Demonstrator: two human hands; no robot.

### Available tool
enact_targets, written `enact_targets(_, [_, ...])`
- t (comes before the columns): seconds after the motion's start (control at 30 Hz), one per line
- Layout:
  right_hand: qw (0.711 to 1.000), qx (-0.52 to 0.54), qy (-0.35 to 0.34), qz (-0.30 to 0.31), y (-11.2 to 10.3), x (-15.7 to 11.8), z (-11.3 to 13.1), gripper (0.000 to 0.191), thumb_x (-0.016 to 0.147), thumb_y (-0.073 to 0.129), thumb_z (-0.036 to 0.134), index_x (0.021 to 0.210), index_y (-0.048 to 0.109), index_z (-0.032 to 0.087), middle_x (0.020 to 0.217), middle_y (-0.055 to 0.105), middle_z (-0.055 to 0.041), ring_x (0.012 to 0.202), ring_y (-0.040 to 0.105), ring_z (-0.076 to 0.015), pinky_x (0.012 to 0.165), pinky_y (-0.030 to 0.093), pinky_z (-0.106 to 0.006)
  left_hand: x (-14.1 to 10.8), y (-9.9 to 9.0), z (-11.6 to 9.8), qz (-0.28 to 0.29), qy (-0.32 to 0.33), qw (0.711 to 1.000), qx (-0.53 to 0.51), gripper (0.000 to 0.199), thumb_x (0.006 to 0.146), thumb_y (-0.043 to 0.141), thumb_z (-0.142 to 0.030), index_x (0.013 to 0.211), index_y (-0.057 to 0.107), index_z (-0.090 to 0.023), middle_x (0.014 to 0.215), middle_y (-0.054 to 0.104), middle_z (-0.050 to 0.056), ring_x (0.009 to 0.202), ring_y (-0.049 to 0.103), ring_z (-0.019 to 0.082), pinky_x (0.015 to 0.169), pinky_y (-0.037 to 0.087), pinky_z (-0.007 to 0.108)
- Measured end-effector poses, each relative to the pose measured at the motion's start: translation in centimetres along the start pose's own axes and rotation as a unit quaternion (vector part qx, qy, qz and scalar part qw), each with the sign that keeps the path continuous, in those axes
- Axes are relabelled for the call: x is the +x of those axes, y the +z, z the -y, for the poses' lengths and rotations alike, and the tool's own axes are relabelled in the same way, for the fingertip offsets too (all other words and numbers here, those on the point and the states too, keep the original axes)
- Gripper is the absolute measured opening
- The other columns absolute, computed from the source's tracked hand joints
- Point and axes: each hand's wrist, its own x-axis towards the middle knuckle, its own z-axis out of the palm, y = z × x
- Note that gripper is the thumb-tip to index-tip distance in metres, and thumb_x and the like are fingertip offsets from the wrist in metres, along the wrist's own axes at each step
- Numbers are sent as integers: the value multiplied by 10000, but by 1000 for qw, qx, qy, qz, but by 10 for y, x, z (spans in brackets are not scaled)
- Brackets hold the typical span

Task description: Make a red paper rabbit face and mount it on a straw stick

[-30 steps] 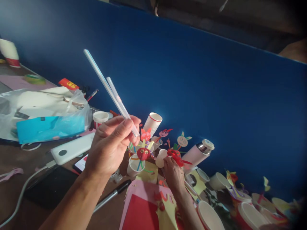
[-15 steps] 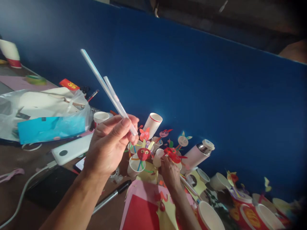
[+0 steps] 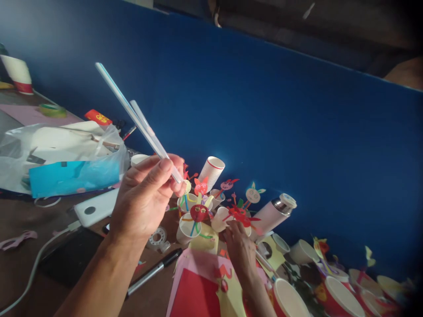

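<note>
My left hand [image 3: 145,193] is closed on two clear drinking straws [image 3: 135,118], one longer with a blue stripe, pinched between thumb and fingers and slanting up to the left. Lower and to the right, my right hand [image 3: 239,244] has curled fingers at a white paper cup [image 3: 248,230] under a red paper figure [image 3: 241,215]. The hand's back hides the fingertips, so what they grip cannot be made out. Just left stands another small white cup [image 3: 219,220]. A round dark-red paper face [image 3: 198,213] on straws rises from a cup [image 3: 187,230] between my hands.
A pink flask [image 3: 274,215] and a tall cup stack [image 3: 212,172] stand near the blue wall. Coloured paper [image 3: 194,290] and a black marker [image 3: 154,272] lie in front. Leftward are a white power bank [image 3: 95,209] with cable and a plastic bag [image 3: 76,145].
My left hand has shifted slightly left with the straws. My right hand has dropped a little and moved slightly right, showing more of the red figure above it.
</note>
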Motion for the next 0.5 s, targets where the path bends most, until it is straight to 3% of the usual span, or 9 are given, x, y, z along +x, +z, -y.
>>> enact_targets(0.1, [999, 28, -10, -35, -4, -11, 5, 234, 876, 387, 218, 902, 619, 203, 860, 656, -51, 690, 624, -159, 548, 363, -221, 0, -1, 1, 5, 2, 1000, 2, 125, 768, 599, -259, 746, 662, -153, 609, 514, -6, 526, 452, 73, 472, 381, 215])
enact_targets(0.23, [996, 87, -3, 29, 3, -23, 17, 221, 845, 435, 175, 810, 645, 233, 754, 678, -15, 684, 628, -164, 590, 369, -219, 1, -1, 3, 8, 2, 1000, 5, 127, 774, 589, -250, 736, 657, -150, 610, 517, -3, 534, 453, 79, 476, 381, 223])
enact_targets(0.33, [987, 143, 21, 76, 15, -29, 21, 256, 836, 428, 128, 841, 654, 247, 795, 695, -5, 713, 642, -154, 613, 388, -211, 0, -1, 3, 11, 2, 1000, 6, 130, 773, 589, -255, 746, 659, -149, 592, 517, -3, 526, 447, 78, 473, 381, 222])
enact_targets(0.5, [982, 167, 39, 73, 29, -33, 15, 271, 842, 414, 122, 900, 652, 239, 858, 696, -15, 769, 643, -156, 653, 424, -220, 0, 1, 3, 9, -9, 1000, 4, 123, 770, 591, -256, 745, 657, -154, 592, 510, -7, 520, 451, 75, 473, 375, 220])
